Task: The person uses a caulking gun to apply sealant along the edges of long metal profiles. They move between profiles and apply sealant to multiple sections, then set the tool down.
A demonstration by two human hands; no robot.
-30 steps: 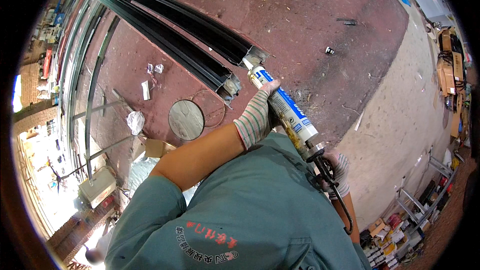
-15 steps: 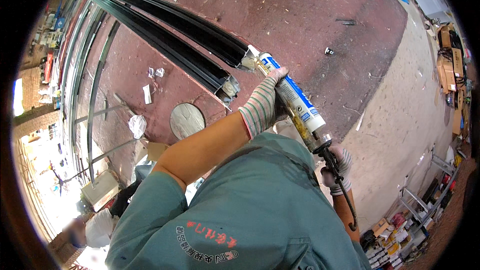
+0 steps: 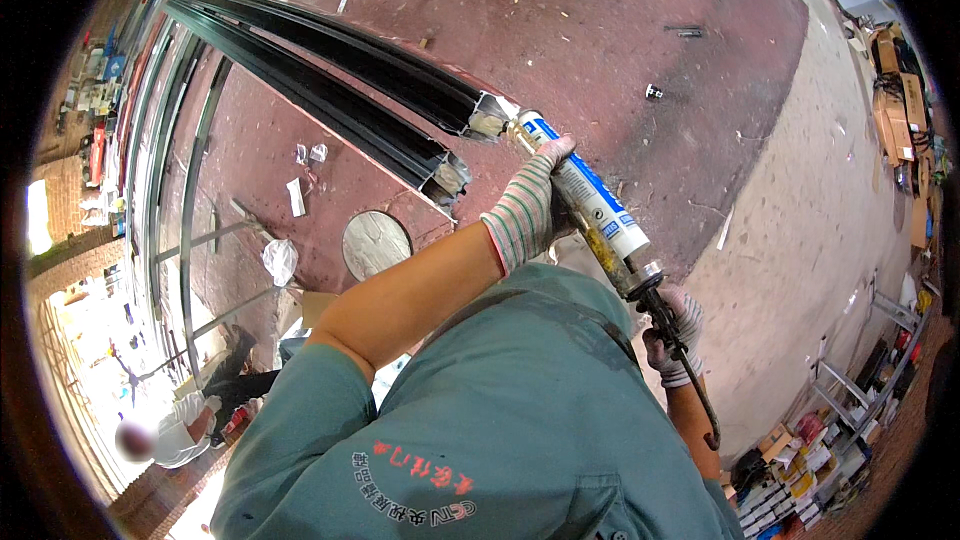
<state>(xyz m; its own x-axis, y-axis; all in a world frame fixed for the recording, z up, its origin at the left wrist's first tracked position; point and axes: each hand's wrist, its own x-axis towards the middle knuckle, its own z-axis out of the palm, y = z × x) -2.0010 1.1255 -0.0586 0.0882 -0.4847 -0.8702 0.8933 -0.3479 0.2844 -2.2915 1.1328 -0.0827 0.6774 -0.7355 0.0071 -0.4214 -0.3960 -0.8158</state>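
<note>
Risk first: nozzle of the caulking gun pressed against the open end of the upper black profile, just right of frame centre, so a small slip of either hand likely to drag the tip off the cut end and smear sealant over the dark face or onto the red-brown floor. Too hard a squeeze on the trigger probably enough to flood the hollow chambers and spill over the edge; too shallow an angle likely to leave gaps. Left hand, in a striped knit glove, wrapped around the front of the cartridge near the nozzle, fingers closed on the tube. Right hand, also gloved, closed around the gun's handle lower right of centre, plunger rod trailing down toward the lower right. Cartridge white with blue bands, seated in a yellowish metal cradle, slanting from centre down to the right. Two long black profiles running side by side from the upper left toward the centre, the lower black profile ending slightly left of and below the upper one, pale filler or bare metal showing in both cut ends. Round grey disc on the floor below the profile ends, scraps of paper nearby. Another person crouched at the lower left edge, well apart.
</note>
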